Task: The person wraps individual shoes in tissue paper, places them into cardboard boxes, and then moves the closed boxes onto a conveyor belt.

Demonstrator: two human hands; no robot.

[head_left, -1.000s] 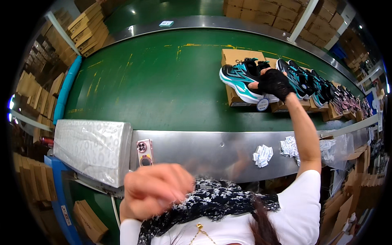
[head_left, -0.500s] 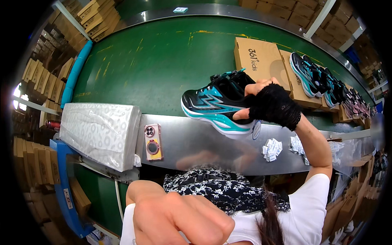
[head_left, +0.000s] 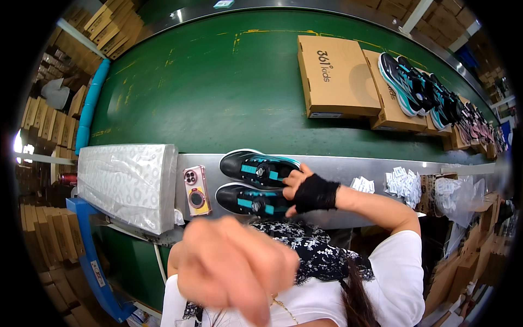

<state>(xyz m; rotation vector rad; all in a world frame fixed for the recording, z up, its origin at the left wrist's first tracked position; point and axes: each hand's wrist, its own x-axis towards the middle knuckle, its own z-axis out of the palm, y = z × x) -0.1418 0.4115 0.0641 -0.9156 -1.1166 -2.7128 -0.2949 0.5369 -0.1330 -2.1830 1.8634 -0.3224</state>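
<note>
On the left, a big white stack (head_left: 128, 188) in clear wrap sits by a phone (head_left: 196, 191). The left hand (head_left: 234, 267) is up close and blurry with bent fingers, so I cannot tell how tight its grip is. Past it, a pair of black and teal shoes (head_left: 253, 192) lies side by side on the shiny tabletop (head_left: 354, 168), toes to the left. The right hand (head_left: 305, 191), in a black glove, has its grip on both heels. Little white packets (head_left: 403, 184) lie farther right.
</note>
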